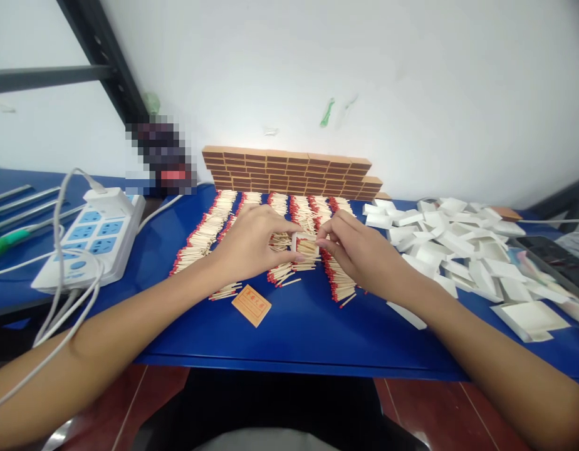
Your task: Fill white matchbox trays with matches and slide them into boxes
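My left hand (256,241) grips a small white matchbox tray (294,243) between thumb and forefinger. Wooden matches (307,245) with red heads lie inside it. At the tray's right end, my right hand (358,250) has its fingertips pinched together; what they hold, if anything, is hidden. Around and beneath both hands, long rows of loose matches (202,238) run away from me over the blue table. Nearer to me, an orange matchbox sleeve (252,305) with dark lettering lies flat.
Stacked brown-sided matchboxes (289,172) form a low wall at the back. White empty trays (440,238) are heaped on the right, near a dark phone (559,257). A power strip (94,238) with looping white cables (59,250) and several metal rods (24,203) occupy the left.
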Tool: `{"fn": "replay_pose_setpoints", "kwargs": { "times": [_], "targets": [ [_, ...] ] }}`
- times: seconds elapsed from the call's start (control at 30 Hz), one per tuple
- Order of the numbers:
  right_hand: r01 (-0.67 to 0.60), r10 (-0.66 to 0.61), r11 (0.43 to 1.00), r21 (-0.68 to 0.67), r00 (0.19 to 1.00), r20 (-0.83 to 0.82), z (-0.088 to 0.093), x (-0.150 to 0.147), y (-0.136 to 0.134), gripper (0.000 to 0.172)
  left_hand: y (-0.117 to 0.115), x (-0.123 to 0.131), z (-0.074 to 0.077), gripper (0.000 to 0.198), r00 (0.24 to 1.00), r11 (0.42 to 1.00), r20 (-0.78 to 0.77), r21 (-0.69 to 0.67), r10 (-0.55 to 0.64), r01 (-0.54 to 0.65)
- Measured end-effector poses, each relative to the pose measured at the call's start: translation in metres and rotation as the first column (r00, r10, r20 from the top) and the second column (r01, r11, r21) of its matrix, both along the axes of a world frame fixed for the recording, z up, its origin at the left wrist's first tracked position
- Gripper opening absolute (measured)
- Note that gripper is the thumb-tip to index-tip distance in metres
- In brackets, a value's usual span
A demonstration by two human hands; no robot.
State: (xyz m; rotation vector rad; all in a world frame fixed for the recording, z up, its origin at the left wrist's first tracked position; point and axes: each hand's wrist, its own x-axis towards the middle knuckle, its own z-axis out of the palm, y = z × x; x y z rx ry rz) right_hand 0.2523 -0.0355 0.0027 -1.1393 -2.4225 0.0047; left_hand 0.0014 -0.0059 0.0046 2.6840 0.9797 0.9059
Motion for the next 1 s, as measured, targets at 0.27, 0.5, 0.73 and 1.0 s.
{"fn": "replay_pose_setpoints", "kwargs": {
  "times": [0.27, 0.5, 0.73, 1.0],
  "targets": [
    [0.013, -0.015, 0.997, 0.075, 1.0, 0.02, -0.006, -0.003, 0.0, 0.013, -0.002, 0.002, 0.0, 0.037, 0.999, 0.999, 0.045, -0.035, -0.025, 0.027],
    [-0.011, 0.017, 0.991, 0.135, 0.999, -0.047, -0.005, -0.006, -0.003, 0.011, -0.002, 0.002, 0.001, 0.031, 0.996, 0.997, 0.074, -0.055, -0.052, 0.056],
    [-0.081, 0.102, 0.988, 0.13, 0.982, -0.162, 0.001, -0.01, -0.01, 0.011, -0.002, 0.002, 0.004, 0.029, 0.991, 0.996, 0.106, -0.022, 0.087, -0.086],
    [-0.263, 0.273, 0.947, -0.185, 0.962, 0.026, -0.014, -0.02, -0.017, 0.01, 0.003, -0.003, 0.001, 0.03, 0.968, 0.982, 0.172, 0.015, 0.181, -0.186]
  ]
}}
